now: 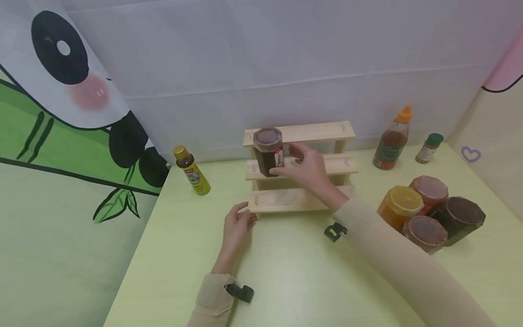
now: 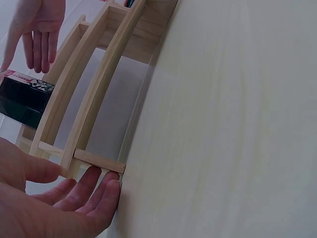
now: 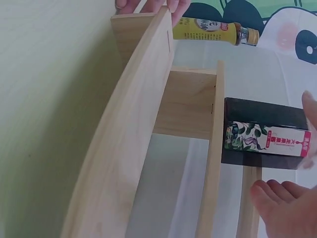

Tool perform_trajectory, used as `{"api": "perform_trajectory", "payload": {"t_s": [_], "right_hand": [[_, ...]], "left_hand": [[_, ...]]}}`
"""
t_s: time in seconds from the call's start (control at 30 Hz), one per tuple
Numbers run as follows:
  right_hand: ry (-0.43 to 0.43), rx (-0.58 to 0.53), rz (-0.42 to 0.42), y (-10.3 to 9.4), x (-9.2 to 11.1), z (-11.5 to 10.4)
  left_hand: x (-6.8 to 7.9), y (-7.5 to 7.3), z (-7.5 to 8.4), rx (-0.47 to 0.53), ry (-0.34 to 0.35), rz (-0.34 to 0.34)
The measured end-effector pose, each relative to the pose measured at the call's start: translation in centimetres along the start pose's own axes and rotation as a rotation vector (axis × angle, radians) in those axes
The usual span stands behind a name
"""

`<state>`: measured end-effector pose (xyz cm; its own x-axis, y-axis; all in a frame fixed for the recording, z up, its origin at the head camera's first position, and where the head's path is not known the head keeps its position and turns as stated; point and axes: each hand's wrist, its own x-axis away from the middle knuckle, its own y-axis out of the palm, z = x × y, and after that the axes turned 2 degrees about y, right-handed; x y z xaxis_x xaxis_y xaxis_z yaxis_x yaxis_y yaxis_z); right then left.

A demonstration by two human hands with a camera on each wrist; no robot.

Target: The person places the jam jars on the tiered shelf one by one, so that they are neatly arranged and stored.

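Observation:
A three-step wooden rack (image 1: pixel 294 200) stands against the back cloth. On the left of its middle step is an upright dark jar (image 1: pixel 265 159) with a white, pink and red label, clearest in the right wrist view. My right hand (image 1: pixel 304 168) is beside this jar, thumb near it and fingers spread away; whether the thumb touches is unclear. In the left wrist view, that hand's fingers (image 2: pixel 42 52) hang straight, apart from the jar. My left hand (image 1: pixel 237 227) grips the rack's front left corner, thumb at the front board's end and fingers against the side piece.
A yellow-labelled bottle (image 1: pixel 194 175) stands left of the rack. To the right are a red sauce bottle (image 1: pixel 392 141) with an orange cap and a small green-capped bottle (image 1: pixel 429 147). Several octagonal jars, including a yellow-lidded one (image 1: pixel 402 202), cluster nearer on the right.

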<state>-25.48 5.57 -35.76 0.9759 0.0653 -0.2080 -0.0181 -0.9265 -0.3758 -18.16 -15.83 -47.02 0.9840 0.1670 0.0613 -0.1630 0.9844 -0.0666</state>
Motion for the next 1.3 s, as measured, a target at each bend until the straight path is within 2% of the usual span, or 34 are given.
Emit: {"api": "perform_trajectory", "payload": {"t_s": [0.17,0.37,0.63,0.93,1.1,1.3], "right_hand": [[0.013,-0.045,0.001,-1.0,1.4,1.0],[0.052,-0.110,-0.060,-2.1,3.1,1.8],[0.027,-0.183,-0.106,-3.9,6.2,2.1],[-0.048,-0.060,-0.058,-6.7,8.7,1.5],[-0.097,0.007,-0.012,-7.8,10.2,2.2],[-0.084,0.091,0.016,-9.0,12.0,3.2]], "left_hand": [[0.0,0.0,0.0,-0.006,0.007,-0.010],[0.1,-0.2,0.3,-0.017,0.003,-0.005],[0.0,-0.3,0.2,-0.022,0.015,-0.017],[0.1,-0.2,0.0,-0.027,0.018,-0.018],[0.1,-0.1,0.0,-0.020,0.014,-0.014],[0.2,0.0,0.1,-0.013,-0.001,-0.004]]}}
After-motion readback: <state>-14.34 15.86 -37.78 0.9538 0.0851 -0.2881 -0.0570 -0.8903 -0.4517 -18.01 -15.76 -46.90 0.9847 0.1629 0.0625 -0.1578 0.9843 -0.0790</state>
